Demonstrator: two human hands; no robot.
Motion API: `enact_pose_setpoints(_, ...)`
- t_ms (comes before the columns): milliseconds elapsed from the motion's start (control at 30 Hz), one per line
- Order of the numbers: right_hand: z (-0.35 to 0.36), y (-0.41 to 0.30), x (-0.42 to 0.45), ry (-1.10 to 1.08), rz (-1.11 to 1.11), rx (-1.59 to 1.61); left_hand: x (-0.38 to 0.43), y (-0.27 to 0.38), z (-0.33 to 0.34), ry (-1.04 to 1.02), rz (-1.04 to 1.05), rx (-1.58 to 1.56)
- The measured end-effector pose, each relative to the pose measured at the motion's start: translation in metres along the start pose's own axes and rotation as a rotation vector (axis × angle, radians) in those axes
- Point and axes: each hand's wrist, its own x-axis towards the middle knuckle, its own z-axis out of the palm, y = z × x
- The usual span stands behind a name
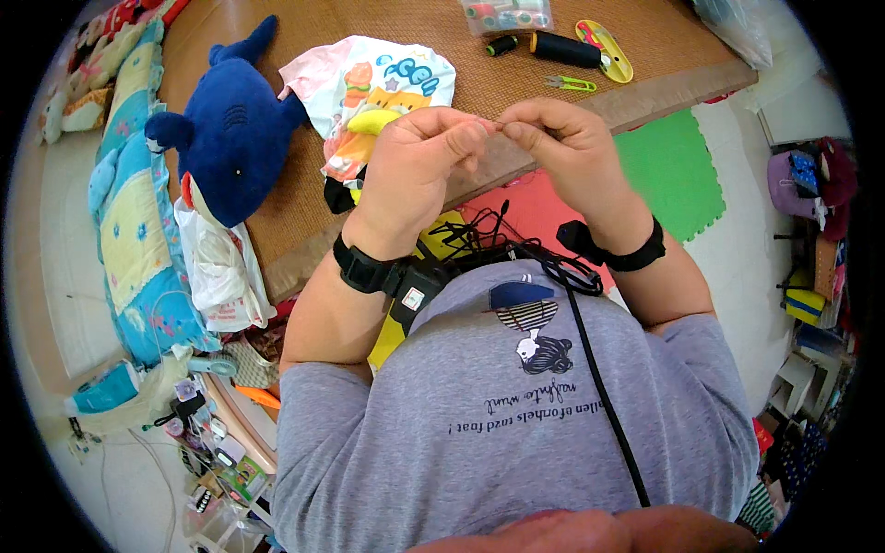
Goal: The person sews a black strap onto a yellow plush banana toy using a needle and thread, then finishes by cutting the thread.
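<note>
My left hand [425, 155] and my right hand [563, 148] meet at their fingertips above the table's front edge. Thumb and forefinger are pinched together on each. Anything thin between the tips is too small to make out. Beyond my left hand lies a white printed cloth garment [415, 69] with a pink part and a yellow piece [373, 122] on it. Past my right hand are green thread snips [571, 83], a large black thread spool [565, 50], a small dark spool [502, 45] and a yellow case [608, 52].
A blue plush shark [235, 131] lies on the woven mat [318, 200] at left, near a white plastic bag [220, 269]. A clear bag of thread spools [508, 14] sits at the back. Black cables [484, 238] lie tangled between my forearms. Foam floor tiles [667, 169] show below.
</note>
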Motion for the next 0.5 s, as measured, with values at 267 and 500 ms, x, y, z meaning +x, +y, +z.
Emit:
enact_pose_setpoints(267, 0.006, -0.007, -0.004, -0.033, -0.148, -0.206, 0.008, -0.005, 0.007, -0.005, 0.349, 0.188)
enact_pose_setpoints(500, 0.001, -0.009, -0.006, -0.062, -0.225, -0.334, 0.012, 0.001, -0.001, 0.092, 0.764, 1.237)
